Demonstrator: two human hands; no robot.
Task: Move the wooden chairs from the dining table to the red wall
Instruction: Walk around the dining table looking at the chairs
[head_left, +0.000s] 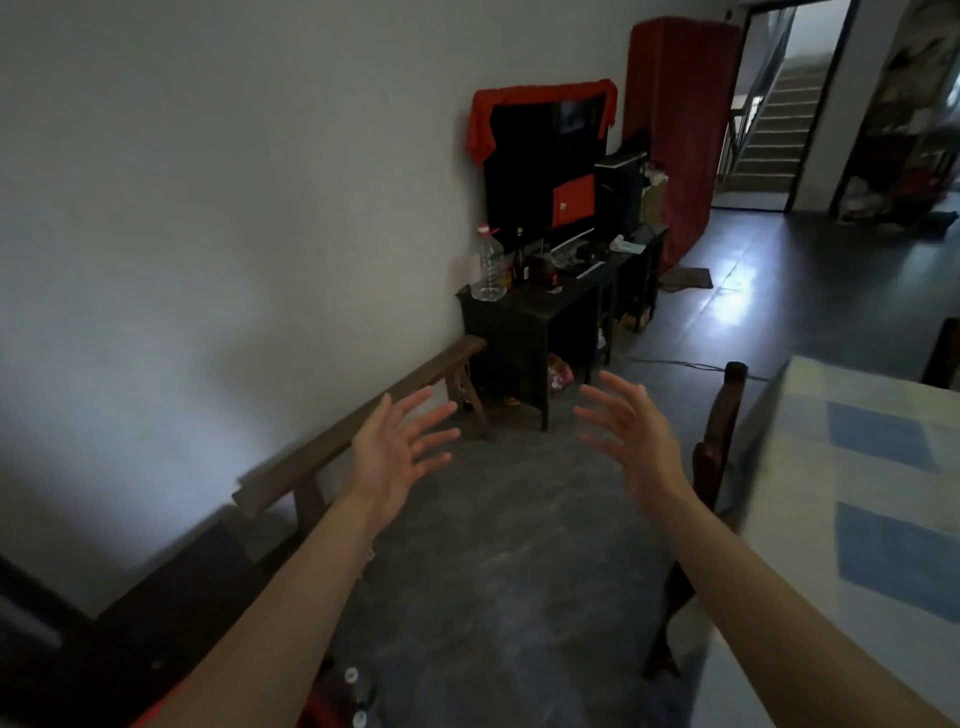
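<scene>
a long wooden bench (363, 415) lies along the pale wall, out of the walkway. the left hand (395, 452) and right hand (623, 431) hover over the floor, each grip spread wide and empty, probably readying for a grab. a wooden chair (719, 436) stands tucked against the checked tabletop (857, 467), unmoved.

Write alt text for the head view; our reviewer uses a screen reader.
Two bare, open hands, left hand and right hand, reach forward empty over a dark floor, a dark wooden chair beside a checked-cloth dining table at right.
</scene>
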